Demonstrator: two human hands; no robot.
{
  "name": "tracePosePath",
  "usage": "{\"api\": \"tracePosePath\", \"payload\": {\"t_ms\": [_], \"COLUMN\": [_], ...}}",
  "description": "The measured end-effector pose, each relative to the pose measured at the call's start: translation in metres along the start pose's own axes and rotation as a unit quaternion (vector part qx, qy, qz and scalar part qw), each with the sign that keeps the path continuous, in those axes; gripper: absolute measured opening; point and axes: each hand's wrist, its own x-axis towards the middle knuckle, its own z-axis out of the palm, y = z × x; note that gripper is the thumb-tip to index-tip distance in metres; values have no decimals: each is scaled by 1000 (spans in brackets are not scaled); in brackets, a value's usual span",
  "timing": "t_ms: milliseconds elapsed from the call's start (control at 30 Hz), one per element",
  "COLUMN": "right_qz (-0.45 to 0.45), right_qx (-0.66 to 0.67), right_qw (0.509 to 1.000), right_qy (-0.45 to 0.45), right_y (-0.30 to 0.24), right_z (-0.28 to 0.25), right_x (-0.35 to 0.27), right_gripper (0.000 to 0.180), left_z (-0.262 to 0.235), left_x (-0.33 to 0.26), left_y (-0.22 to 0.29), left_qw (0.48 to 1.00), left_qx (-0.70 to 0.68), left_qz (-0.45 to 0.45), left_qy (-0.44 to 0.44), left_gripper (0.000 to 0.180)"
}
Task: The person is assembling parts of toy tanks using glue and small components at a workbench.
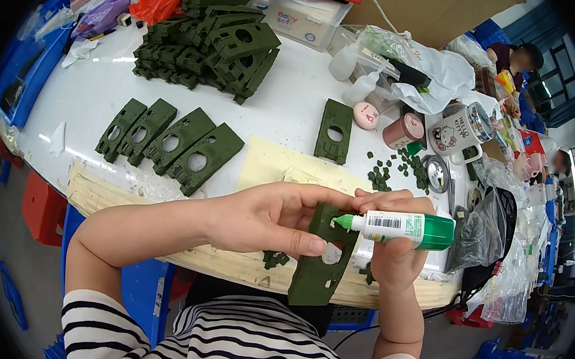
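My left hand (pixel 264 217) grips a dark green plastic plate (pixel 315 281) with a round hole, which looks like a toy tank's hull top. The thumb lies across its face and the plate hangs over the table's near edge. In my right hand (pixel 395 259) is a white and green glue bottle (pixel 392 227), held sideways. Its green nozzle points left, at the upper part of the plate; whether the tip touches cannot be told. Small dark green pieces (pixel 379 178) lie scattered beyond my right hand. More bits (pixel 274 259) lie just left of the held plate.
Several matching plates (pixel 206 158) lie in a row at left, and another plate (pixel 334 132) lies beyond my hands. A large plate pile (pixel 210 48) is at the back. At right stand a pink jar (pixel 403 131), a mug (pixel 458 131) and plastic bags (pixel 483 228). A person (pixel 513 62) sits far right.
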Motion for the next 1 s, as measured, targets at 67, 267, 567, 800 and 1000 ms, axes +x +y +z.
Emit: {"api": "tracePosePath", "payload": {"t_ms": [67,267,567,800,1000], "right_qz": [-4,-14,-13,6,0], "right_qx": [-3,-5,-14,19,23], "right_qw": [1000,1000,1000,1000,1000], "right_qy": [-1,-2,5,18,-2], "right_y": [0,2,1,0,1], "right_z": [0,1,1,2,1], "right_x": [0,0,1,1,0], "right_gripper": [45,45,44,44,43], "left_z": [1,1,-1,-1,-3], "left_x": [0,-1,0,0,-1], "left_y": [2,2,0,0,-2], "left_qw": [1000,1000,1000,1000,1000], "left_qx": [6,11,18,5,4], "left_qz": [-3,-5,0,4,3], "left_qy": [3,4,-1,-7,4], "left_gripper": [59,59,59,60,60]}}
